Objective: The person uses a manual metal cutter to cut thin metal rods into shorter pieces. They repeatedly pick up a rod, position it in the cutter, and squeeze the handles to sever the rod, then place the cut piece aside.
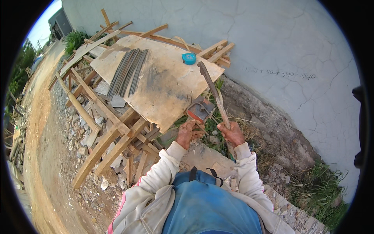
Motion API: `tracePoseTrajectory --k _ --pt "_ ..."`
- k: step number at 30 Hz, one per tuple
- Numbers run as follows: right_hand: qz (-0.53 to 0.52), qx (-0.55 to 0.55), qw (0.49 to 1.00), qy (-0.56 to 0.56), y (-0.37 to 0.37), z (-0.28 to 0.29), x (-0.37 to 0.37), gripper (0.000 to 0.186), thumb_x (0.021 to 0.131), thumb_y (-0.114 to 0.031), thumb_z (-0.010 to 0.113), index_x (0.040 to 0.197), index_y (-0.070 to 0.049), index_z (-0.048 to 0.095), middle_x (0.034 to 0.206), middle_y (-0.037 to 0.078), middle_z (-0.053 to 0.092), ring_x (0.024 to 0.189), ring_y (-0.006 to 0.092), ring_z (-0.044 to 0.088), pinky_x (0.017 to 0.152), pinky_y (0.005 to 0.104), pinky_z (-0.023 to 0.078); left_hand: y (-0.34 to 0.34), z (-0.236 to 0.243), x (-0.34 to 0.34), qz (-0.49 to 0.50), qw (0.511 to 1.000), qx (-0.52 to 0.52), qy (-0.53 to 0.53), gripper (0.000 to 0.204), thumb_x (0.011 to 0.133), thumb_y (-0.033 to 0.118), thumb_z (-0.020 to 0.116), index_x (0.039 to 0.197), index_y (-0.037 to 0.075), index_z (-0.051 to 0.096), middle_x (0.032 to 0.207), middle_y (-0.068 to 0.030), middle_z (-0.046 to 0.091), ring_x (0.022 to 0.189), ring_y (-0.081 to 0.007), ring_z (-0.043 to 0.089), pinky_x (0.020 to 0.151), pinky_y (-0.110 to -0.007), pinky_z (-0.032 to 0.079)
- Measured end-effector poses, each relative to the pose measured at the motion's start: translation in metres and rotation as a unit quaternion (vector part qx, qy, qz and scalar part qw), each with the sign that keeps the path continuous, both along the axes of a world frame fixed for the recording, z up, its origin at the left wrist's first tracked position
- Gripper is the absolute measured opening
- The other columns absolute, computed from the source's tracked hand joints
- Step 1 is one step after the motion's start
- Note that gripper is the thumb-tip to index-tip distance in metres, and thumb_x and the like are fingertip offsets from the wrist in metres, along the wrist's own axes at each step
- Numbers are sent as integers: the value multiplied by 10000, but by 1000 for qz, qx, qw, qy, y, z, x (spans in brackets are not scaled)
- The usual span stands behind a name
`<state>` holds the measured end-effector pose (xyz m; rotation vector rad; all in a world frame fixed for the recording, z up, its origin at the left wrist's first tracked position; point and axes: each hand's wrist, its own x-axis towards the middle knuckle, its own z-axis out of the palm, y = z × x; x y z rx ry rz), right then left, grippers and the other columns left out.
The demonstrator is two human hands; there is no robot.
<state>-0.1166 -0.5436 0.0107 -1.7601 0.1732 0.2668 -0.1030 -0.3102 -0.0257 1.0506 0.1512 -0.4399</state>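
Two hands | right hand [232, 133] grips bar [212, 91] | left hand [186, 134] fingertips hidden

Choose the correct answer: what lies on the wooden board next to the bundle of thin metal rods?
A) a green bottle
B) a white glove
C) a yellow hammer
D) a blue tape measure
D: a small round blue tape measure lies on the wooden board, to the right of the metal rods.
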Motion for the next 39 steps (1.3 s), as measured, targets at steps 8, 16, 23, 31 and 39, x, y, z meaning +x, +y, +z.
tracePoseTrajectory --k 8,16,23,31,39 --pt "-37 41 998 13 17 -4 -4 251 948 -213 705 1010 20 635 616 1 541 475 75 481 428 254 386 5 -12 5 24 1000 1 7 300 1038 369 532 1110 95 629 1027 -68 694 834 -198 712 729 -323 574" --pt "-47 -275 956 -86 3 24 -28 371 913 -359 718 999 1 690 714 144 637 631 276 629 616 410 481 9 -14 7 -16 999 -49 -14 330 1036 397 536 1130 91 618 1051 -86 706 861 -207 726 722 -314 586" --pt "-37 -247 965 -82 11 59 -101 369 918 -343 738 1013 4 657 743 75 544 692 137 485 638 335 444 10 -17 8 -52 994 -91 -10 345 1037 425 535 1128 100 603 1026 -90 711 871 -199 727 747 -315 582" --pt "-42 -288 957 -9 54 50 -138 351 1030 -340 568 1002 8 606 726 162 544 656 272 531 631 398 437 12 -22 7 -70 990 -124 -9 358 1031 434 543 1137 96 591 1033 -92 711 877 -209 724 771 -335 580" --pt "-43 -296 954 -13 74 45 -136 355 1033 -344 557 988 6 602 748 221 576 680 399 570 635 445 445 17 -19 10 -85 988 -126 -4 370 1036 412 536 1152 64 583 1073 -95 694 903 -230 733 785 -346 596"
